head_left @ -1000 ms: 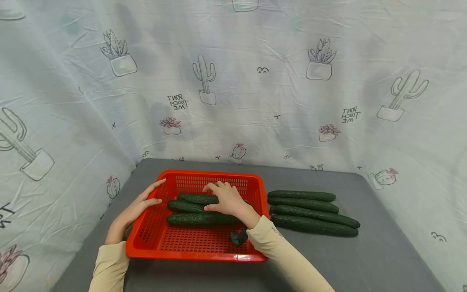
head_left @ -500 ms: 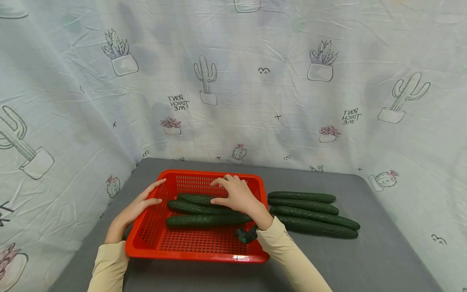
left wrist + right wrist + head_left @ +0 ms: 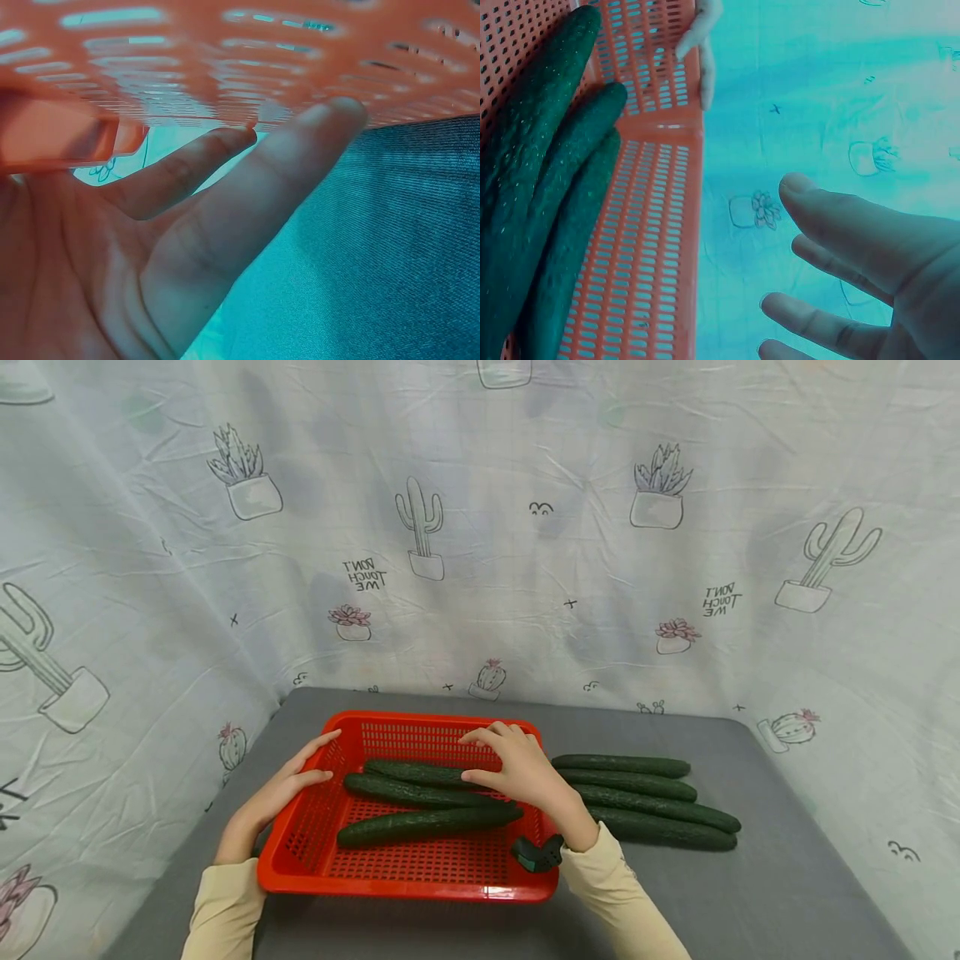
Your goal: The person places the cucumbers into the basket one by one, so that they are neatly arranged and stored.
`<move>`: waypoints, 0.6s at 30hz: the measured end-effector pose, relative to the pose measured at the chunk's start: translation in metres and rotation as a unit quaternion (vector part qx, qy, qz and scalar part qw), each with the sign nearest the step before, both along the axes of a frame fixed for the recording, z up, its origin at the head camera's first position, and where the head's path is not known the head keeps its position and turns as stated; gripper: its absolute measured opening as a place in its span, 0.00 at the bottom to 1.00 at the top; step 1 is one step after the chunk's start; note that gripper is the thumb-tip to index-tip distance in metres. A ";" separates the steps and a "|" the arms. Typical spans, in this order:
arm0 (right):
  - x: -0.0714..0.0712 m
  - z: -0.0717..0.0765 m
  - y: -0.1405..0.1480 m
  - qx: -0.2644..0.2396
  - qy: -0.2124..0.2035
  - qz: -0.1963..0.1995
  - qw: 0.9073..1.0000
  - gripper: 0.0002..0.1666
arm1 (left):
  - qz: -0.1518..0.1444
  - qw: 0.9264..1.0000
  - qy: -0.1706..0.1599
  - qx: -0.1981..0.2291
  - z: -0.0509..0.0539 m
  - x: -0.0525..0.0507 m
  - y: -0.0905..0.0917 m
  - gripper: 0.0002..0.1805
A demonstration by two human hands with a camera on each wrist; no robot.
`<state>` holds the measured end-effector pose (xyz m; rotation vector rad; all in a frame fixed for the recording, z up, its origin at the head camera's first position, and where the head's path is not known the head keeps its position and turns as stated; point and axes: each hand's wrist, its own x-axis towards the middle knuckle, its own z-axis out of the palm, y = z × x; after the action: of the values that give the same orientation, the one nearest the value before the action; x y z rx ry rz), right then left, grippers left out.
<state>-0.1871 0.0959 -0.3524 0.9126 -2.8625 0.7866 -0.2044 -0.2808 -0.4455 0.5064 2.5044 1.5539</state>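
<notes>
A red basket (image 3: 405, 887) holds three cucumbers, the nearest cucumber (image 3: 427, 825) slanting a little apart from the far two. My left hand (image 3: 273, 793) rests on the basket's left side, thumb and fingers spread; the left wrist view shows its fingers (image 3: 247, 187) against the slotted wall. Above the basket's right part is my right hand (image 3: 528, 772), fingers apart and slightly bent, holding nothing. In the right wrist view the right hand (image 3: 870, 277) is clear of the cucumbers (image 3: 525, 172). A dark device (image 3: 537, 853) sits at the right wrist.
Several cucumbers (image 3: 660, 806) lie side by side on the grey table (image 3: 780, 893), right of the basket. A pale curtain (image 3: 480, 527) printed with cacti hangs behind the table and at both sides.
My right hand has moved to the right, off the cucumbers in the basket. The nearest of these has come toward the front and tilted. My left hand has stayed in place.
</notes>
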 end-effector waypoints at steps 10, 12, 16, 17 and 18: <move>0.007 0.001 0.031 -0.022 0.011 -0.032 0.999 0.26 | -0.001 1.000 -0.001 0.000 0.001 -0.001 0.000 0.33; 0.007 0.000 0.038 -0.024 0.017 -0.041 0.999 0.26 | 0.001 1.000 -0.001 -0.001 0.000 -0.001 0.000 0.33; 0.009 -0.001 0.051 -0.036 0.020 -0.055 0.998 0.25 | 0.002 1.000 -0.002 -0.002 0.000 -0.001 0.000 0.33; 0.010 -0.002 0.054 -0.039 0.022 -0.056 0.997 0.26 | 0.002 1.000 -0.001 -0.002 0.000 -0.001 -0.001 0.33; 0.011 -0.003 0.057 -0.042 0.021 -0.058 0.997 0.26 | 0.001 1.000 0.000 -0.002 0.000 -0.001 -0.001 0.33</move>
<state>-0.1760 0.1533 -0.3551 0.7370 -2.7915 0.8577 -0.2054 -0.2813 -0.4457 0.5028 2.5071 1.5503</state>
